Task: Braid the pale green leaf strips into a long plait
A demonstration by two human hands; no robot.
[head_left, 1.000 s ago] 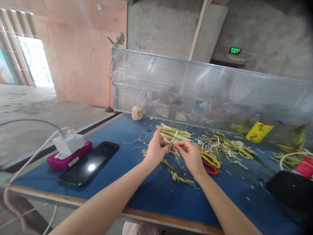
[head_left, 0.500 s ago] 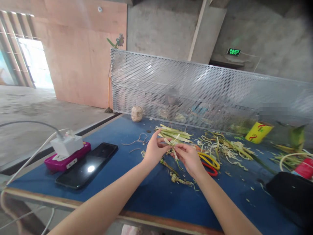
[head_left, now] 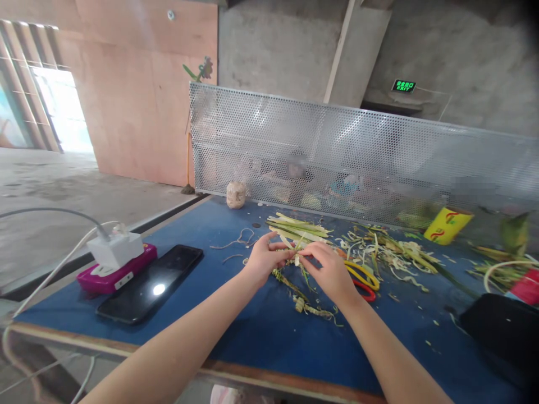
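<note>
Above the blue table (head_left: 261,331), my left hand (head_left: 263,259) and my right hand (head_left: 330,268) meet fingertip to fingertip. Both pinch a small piece of pale green leaf strip (head_left: 296,252) between them. A bundle of long leaf strips (head_left: 297,227) lies just behind the hands. A twisted woven length of leaf (head_left: 309,306) lies on the table below them. Scissors with yellow and red handles (head_left: 362,280) rest right beside my right hand.
A black phone (head_left: 154,282) and a pink box with a white charger (head_left: 113,259) lie at the left. Leaf scraps (head_left: 393,252) litter the right, near a yellow cup (head_left: 446,225) and a black bag (head_left: 499,331). A perforated metal screen (head_left: 357,163) backs the table; a person sits behind it.
Both hands have dropped slightly toward the table and closed in on the leaf strip; my left fingers, raised earlier, now curl down over it.
</note>
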